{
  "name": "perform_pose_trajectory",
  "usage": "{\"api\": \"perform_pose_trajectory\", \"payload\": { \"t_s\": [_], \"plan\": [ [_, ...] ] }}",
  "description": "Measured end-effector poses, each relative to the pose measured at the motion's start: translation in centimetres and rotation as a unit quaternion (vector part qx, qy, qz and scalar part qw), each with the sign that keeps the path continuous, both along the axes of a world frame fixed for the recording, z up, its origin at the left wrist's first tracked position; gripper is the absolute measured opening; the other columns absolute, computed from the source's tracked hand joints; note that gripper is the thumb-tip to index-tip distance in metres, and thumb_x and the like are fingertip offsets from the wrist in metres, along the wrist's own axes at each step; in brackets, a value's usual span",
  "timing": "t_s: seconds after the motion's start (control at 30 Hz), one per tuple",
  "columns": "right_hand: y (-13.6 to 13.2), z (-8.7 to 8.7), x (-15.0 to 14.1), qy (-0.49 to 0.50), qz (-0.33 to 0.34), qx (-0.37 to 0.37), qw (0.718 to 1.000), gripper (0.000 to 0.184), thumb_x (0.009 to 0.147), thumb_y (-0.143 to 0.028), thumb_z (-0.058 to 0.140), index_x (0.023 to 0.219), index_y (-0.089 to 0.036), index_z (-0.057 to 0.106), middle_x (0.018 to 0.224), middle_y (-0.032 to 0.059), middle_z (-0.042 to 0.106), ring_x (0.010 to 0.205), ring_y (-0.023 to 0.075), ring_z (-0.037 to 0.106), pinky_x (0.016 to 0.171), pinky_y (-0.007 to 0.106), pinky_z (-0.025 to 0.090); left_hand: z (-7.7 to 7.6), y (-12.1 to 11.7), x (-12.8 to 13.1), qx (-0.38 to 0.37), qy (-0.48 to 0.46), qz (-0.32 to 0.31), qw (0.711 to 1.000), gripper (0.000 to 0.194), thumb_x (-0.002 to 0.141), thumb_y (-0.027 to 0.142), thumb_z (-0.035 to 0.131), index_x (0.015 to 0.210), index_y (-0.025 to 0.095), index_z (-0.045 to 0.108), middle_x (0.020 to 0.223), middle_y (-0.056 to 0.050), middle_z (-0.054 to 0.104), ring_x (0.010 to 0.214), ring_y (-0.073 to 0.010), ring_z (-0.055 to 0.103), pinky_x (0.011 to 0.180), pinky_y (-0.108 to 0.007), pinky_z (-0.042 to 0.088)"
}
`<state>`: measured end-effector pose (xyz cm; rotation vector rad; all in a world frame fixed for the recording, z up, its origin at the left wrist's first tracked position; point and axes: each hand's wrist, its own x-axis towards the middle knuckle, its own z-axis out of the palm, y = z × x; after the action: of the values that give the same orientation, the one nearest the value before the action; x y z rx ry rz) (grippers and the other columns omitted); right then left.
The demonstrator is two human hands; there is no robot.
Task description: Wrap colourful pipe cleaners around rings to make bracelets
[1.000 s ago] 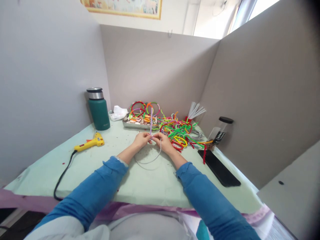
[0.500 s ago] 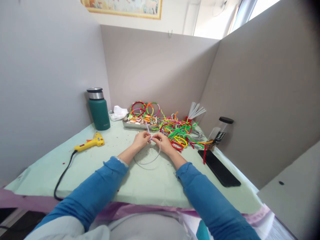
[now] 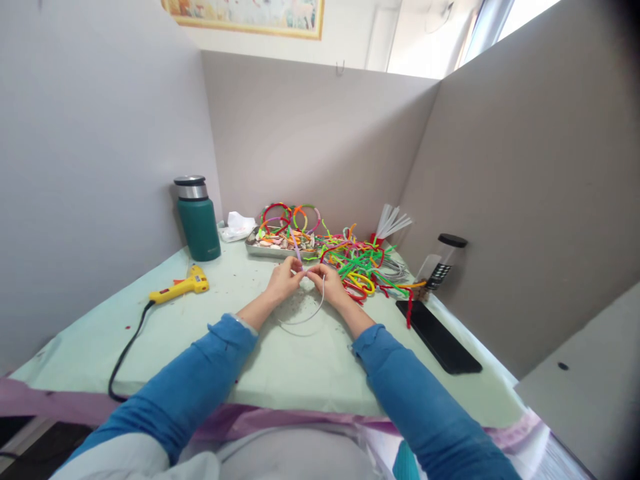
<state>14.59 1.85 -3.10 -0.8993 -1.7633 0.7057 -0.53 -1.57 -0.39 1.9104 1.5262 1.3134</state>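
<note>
Close together over the middle of the table, my left hand (image 3: 285,279) and my right hand (image 3: 327,283) both pinch with thumb and fingers. Between them is a lilac pipe cleaner (image 3: 295,245), its free end sticking up past my left fingertips. A thin grey-white wire ring (image 3: 320,308) hangs below my right fingers in a loop. The pipe cleaner meets the ring at my fingertips, where the exact contact is hidden. My left hand is on the pipe cleaner, and my right hand grips the ring at that spot.
A metal tray (image 3: 270,252) of small pieces and coloured rings stands behind my hands. Right of it lies a heap of pipe cleaners (image 3: 367,260). A yellow glue gun (image 3: 180,285) and green bottle (image 3: 199,227) are at left; a black phone (image 3: 440,339) and clear jar (image 3: 444,261) at right.
My hands have shifted slightly to the right. The wire loop has moved with them, and the pipe cleaner's free end leans a little more to the left.
</note>
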Motion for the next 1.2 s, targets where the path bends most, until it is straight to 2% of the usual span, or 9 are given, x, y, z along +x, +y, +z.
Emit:
{"api": "perform_pose_trajectory", "payload": {
  "t_s": [0.13,0.27,0.43,0.57,0.67,0.93,1.2],
  "plan": [
    [-0.1,0.1,0.1,-0.002,0.005,0.008,1.0,0.025,0.075,-0.042,0.057,0.08,-0.017,0.063,0.065,0.0004,0.057,0.062,0.0138,0.05,0.059,0.026,0.04,0.2,-0.2,0.0,-0.022,0.024,-0.018,0.999,0.016,0.077,0.03,0.056,0.085,0.017,0.06,0.077,-0.002,0.066,0.053,-0.0098,0.056,0.055,-0.021,0.04],
    [-0.2,0.2,0.1,-0.002,0.01,0.008,1.0,0.025,0.075,-0.041,0.057,0.079,-0.016,0.063,0.064,0.0006,0.057,0.063,0.0137,0.05,0.059,0.025,0.04,0.5,-0.4,0.1,-0.038,0.034,-0.009,0.999,0.017,0.078,0.03,0.055,0.083,0.016,0.062,0.066,-0.001,0.064,0.051,-0.0105,0.056,0.055,-0.021,0.04],
    [-0.1,0.1,0.0,-0.002,0.0,0.003,1.0,0.025,0.074,-0.041,0.058,0.079,-0.017,0.062,0.062,-0.0001,0.056,0.061,0.0137,0.049,0.058,0.025,0.039,0.5,-0.4,0.1,-0.032,0.011,-0.001,0.999,0.019,0.076,0.031,0.058,0.088,0.016,0.059,0.073,-0.002,0.066,0.051,-0.0099,0.056,0.053,-0.021,0.041],
    [-0.1,0.1,0.1,-0.004,0.003,0.011,1.0,0.026,0.075,-0.042,0.057,0.079,-0.017,0.062,0.063,-0.0002,0.056,0.062,0.0136,0.05,0.059,0.026,0.04,0.3,-0.1,0.0,-0.044,0.03,0.007,0.999,0.018,0.076,0.034,0.057,0.079,0.016,0.06,0.058,0.0,0.062,0.051,-0.0113,0.056,0.055,-0.022,0.041],
    [-0.2,0.2,0.1,-0.005,0.004,0.015,1.0,0.027,0.075,-0.042,0.058,0.079,-0.016,0.063,0.065,0.0003,0.057,0.062,0.0134,0.05,0.06,0.026,0.04,0.1,0.1,-0.1,-0.044,0.035,0.002,0.998,0.018,0.077,0.034,0.056,0.076,0.016,0.061,0.055,0.0,0.061,0.051,-0.0117,0.056,0.055,-0.022,0.041],
    [-0.1,0.1,0.0,0.001,0.005,0.014,1.0,0.025,0.075,-0.04,0.057,0.079,-0.016,0.063,0.064,0.0001,0.056,0.061,0.0129,0.049,0.058,0.024,0.039,0.2,-0.1,0.0,-0.007,0.018,-0.01,1.0,0.016,0.075,0.031,0.058,0.081,0.016,0.06,0.064,0.001,0.065,0.05,-0.0102,0.058,0.054,-0.021,0.043],
    [0.0,-0.1,0.0,0.003,0.005,0.011,1.0,0.023,0.075,-0.039,0.058,0.079,-0.016,0.062,0.062,-0.0003,0.055,0.059,0.0126,0.048,0.056,0.024,0.038,-0.5,0.5,-0.2,0.012,0.019,-0.016,1.0,0.016,0.075,0.031,0.059,0.082,0.016,0.062,0.071,0.0,0.067,0.052,-0.0104,0.061,0.055,-0.021,0.044]
  ]
}}
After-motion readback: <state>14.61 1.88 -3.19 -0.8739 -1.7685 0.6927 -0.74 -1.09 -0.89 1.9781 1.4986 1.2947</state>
